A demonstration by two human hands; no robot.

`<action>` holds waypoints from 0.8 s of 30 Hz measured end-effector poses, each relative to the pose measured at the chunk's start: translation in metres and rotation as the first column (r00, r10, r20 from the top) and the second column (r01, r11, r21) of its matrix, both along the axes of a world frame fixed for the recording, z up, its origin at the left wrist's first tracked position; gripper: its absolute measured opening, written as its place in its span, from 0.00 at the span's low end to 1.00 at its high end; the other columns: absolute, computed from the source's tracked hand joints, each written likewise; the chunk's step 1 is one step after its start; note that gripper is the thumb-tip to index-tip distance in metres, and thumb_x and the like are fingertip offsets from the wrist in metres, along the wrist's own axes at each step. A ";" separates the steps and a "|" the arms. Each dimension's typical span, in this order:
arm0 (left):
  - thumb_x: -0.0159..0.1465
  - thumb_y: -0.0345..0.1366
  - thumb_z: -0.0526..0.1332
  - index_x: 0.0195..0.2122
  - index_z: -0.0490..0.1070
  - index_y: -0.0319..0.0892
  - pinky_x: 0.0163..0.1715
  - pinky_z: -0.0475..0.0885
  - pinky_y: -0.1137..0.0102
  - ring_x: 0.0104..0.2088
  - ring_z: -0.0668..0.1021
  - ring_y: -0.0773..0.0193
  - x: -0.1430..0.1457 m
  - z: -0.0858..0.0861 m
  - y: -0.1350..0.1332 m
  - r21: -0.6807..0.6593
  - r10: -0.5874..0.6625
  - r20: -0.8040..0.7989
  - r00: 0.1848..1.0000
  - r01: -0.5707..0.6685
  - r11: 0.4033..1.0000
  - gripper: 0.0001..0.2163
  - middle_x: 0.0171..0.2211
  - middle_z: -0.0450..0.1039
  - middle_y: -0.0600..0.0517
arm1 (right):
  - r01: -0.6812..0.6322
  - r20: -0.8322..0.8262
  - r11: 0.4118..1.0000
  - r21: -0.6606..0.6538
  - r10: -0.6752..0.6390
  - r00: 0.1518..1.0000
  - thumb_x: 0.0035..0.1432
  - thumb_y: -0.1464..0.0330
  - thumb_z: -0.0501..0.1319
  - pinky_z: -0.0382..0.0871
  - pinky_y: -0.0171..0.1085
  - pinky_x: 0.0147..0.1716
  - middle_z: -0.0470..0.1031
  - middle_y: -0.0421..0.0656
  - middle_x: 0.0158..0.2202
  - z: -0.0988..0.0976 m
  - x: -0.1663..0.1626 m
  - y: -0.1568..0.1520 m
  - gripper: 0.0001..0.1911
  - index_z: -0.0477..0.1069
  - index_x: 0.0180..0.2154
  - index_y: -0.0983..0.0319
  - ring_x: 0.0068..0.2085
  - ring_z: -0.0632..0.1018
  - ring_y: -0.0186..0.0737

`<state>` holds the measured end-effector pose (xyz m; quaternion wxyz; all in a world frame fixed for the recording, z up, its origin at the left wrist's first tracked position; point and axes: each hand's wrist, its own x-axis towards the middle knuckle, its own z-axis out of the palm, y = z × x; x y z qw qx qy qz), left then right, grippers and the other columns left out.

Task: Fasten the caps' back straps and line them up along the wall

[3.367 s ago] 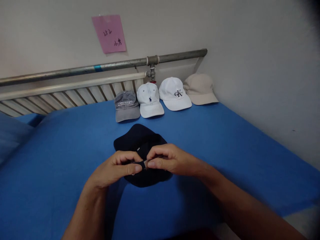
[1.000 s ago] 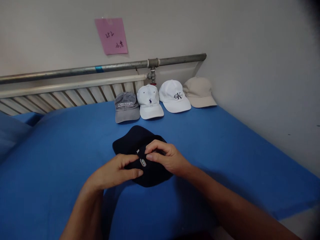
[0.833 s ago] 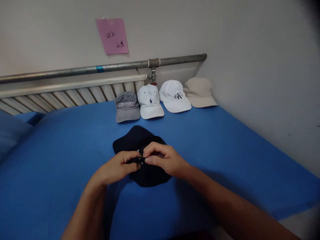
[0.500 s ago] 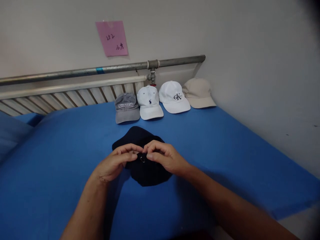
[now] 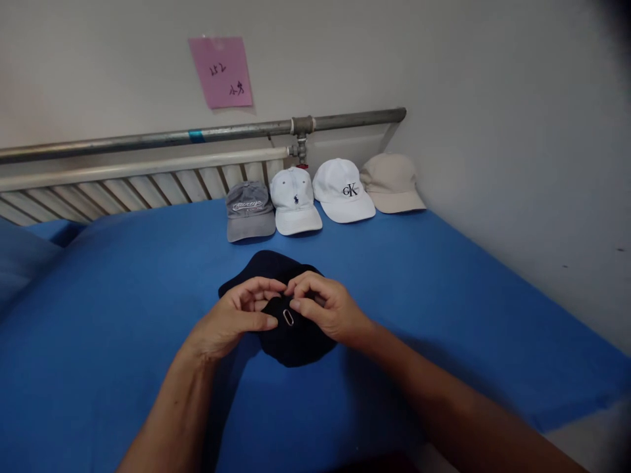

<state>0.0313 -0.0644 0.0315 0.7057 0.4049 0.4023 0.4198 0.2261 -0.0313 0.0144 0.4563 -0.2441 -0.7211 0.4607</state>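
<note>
A black cap (image 5: 298,348) lies on the blue-covered surface in front of me, its brim pointing away to the upper left. On its near side shows a small oval metal ring (image 5: 288,318), perhaps part of the strap. My left hand (image 5: 229,322) grips the cap's edge from the left, with the thumb beside the ring and the fingers curled behind. From the right, my right hand (image 5: 332,310) pinches the same edge between thumb and fingers. The fingertips of both hands nearly meet above the ring.
Behind the black cap stand a grey cap (image 5: 250,226), a white cap with a small dark emblem (image 5: 298,220), a white lettered cap (image 5: 345,209) and a beige cap (image 5: 392,184). A radiator (image 5: 162,190) and metal pipe (image 5: 148,140) run along the wall.
My left thumb has moved slightly down and away from its fingers. The metal ring has turned and shows more fully, a little lower and to the right.
</note>
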 end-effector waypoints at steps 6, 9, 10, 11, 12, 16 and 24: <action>0.46 0.25 0.72 0.38 0.78 0.44 0.33 0.72 0.80 0.32 0.77 0.73 0.005 -0.003 0.001 0.069 0.114 -0.031 0.993 -0.112 0.991 0.18 0.34 0.77 0.55 | 0.011 -0.008 1.000 -0.008 -0.011 1.000 0.55 0.72 0.61 0.70 0.40 0.43 0.74 0.43 0.36 0.001 0.002 0.000 0.05 0.67 0.27 0.61 0.40 0.76 0.37; 0.47 0.26 0.72 0.38 0.78 0.44 0.35 0.71 0.79 0.33 0.77 0.72 0.005 -0.004 0.002 0.074 0.119 -0.049 0.992 -0.115 0.991 0.16 0.35 0.77 0.55 | -0.013 0.049 0.996 0.084 0.008 0.999 0.54 0.73 0.61 0.70 0.41 0.44 0.74 0.44 0.38 0.003 0.004 -0.001 0.06 0.67 0.26 0.61 0.41 0.76 0.38; 0.47 0.26 0.72 0.38 0.77 0.44 0.35 0.71 0.79 0.34 0.77 0.73 0.005 -0.004 0.002 0.070 0.114 -0.058 0.992 -0.110 0.991 0.16 0.35 0.77 0.55 | -0.015 0.068 0.993 0.116 0.007 0.998 0.54 0.74 0.61 0.70 0.41 0.44 0.74 0.44 0.38 0.003 0.005 -0.001 0.06 0.67 0.26 0.61 0.41 0.76 0.38; 0.48 0.25 0.71 0.38 0.77 0.44 0.35 0.71 0.79 0.34 0.77 0.72 0.005 -0.004 0.001 0.063 0.110 -0.069 0.991 -0.106 0.992 0.16 0.36 0.77 0.55 | -0.012 0.084 0.989 0.147 -0.001 0.996 0.54 0.74 0.61 0.70 0.41 0.44 0.74 0.45 0.39 0.003 0.005 -0.001 0.07 0.67 0.25 0.61 0.41 0.76 0.38; 0.48 0.25 0.71 0.38 0.77 0.44 0.35 0.70 0.78 0.34 0.77 0.72 0.006 -0.004 0.001 0.055 0.106 -0.083 0.991 -0.102 0.993 0.16 0.36 0.77 0.55 | -0.006 0.094 0.984 0.178 -0.011 0.996 0.53 0.75 0.60 0.71 0.41 0.43 0.74 0.45 0.39 0.003 0.005 -0.001 0.07 0.66 0.25 0.61 0.41 0.76 0.38; 0.48 0.24 0.70 0.38 0.77 0.43 0.35 0.70 0.78 0.33 0.76 0.72 0.007 -0.003 0.001 0.028 0.100 -0.125 0.987 -0.097 0.995 0.16 0.35 0.77 0.54 | 0.024 0.106 0.959 0.283 -0.056 0.993 0.51 0.76 0.59 0.72 0.40 0.42 0.73 0.47 0.41 0.000 0.004 -0.002 0.07 0.65 0.25 0.61 0.42 0.76 0.39; 0.47 0.24 0.69 0.37 0.76 0.44 0.33 0.68 0.77 0.33 0.75 0.72 0.010 -0.001 0.001 0.018 0.103 -0.154 0.983 -0.101 0.995 0.15 0.35 0.77 0.55 | 0.052 0.097 0.919 0.392 -0.098 0.990 0.51 0.77 0.59 0.72 0.39 0.43 0.71 0.48 0.43 -0.004 0.001 -0.004 0.07 0.64 0.26 0.61 0.44 0.76 0.40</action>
